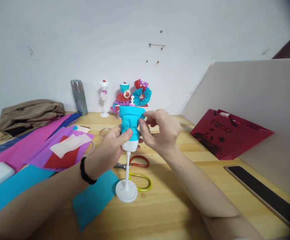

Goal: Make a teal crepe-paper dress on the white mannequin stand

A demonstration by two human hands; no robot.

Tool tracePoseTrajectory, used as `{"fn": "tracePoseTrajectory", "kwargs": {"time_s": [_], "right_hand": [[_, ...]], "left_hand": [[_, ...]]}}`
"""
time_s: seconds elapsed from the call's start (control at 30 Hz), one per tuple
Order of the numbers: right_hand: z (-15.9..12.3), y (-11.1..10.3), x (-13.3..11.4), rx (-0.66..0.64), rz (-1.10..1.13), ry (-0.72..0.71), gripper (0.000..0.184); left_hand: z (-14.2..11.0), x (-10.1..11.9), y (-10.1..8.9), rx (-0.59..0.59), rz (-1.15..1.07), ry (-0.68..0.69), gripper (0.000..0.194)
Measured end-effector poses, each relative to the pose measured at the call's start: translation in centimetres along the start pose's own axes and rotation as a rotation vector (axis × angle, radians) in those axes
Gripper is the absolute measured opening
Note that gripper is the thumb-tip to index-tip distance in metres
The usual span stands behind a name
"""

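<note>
A small white dress form on a stand stands tilted slightly above the wooden table, its torso wrapped in blue crepe paper with a folded band at the top. My left hand is closed around the torso, thumb pressed on the paper at the waist. With thumb and forefinger, my right hand pinches the right edge of the folded blue band. Behind the stand lie scissors with one red and one yellow handle loop. A loose blue crepe paper piece lies left of the round base.
Purple, pink, red and white paper sheets cover the left side, near a brown cloth. A flask and three other dress forms stand at the wall. On the right are a red bag and a phone.
</note>
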State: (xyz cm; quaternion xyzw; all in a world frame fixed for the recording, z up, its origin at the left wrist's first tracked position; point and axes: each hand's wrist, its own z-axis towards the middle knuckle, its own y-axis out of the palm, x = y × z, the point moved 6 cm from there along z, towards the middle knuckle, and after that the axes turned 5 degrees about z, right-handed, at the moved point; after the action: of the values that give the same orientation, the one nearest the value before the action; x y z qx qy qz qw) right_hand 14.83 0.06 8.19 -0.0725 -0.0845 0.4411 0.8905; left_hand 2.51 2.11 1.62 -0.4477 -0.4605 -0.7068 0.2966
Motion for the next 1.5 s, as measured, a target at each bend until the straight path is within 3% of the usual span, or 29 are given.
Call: {"fn": "tracePoseTrajectory", "kwargs": {"time_s": [0.47,0.77,1.2,1.37,1.5], "right_hand": [[0.1,-0.1,0.4,0.011,-0.026,0.010,0.016],[0.3,-0.5,0.4,0.106,-0.022,-0.037,0.017],[0.1,-0.3,-0.4,0.092,0.027,-0.119,0.022],[0.0,0.1,0.6,0.066,-0.032,-0.040,0.030],[0.0,-0.1,0.7,0.081,-0.029,-0.041,0.024]], "left_hand": [[0.1,-0.3,-0.4,0.022,-0.016,0.020,0.047],[0.0,-0.1,-0.3,0.023,0.027,0.009,0.049],[0.2,-0.3,-0.5,0.042,0.054,0.043,0.048],[0.1,-0.2,-0.5,0.036,0.036,0.035,0.048],[0.0,-0.3,-0.6,0.055,0.051,0.023,0.048]]}}
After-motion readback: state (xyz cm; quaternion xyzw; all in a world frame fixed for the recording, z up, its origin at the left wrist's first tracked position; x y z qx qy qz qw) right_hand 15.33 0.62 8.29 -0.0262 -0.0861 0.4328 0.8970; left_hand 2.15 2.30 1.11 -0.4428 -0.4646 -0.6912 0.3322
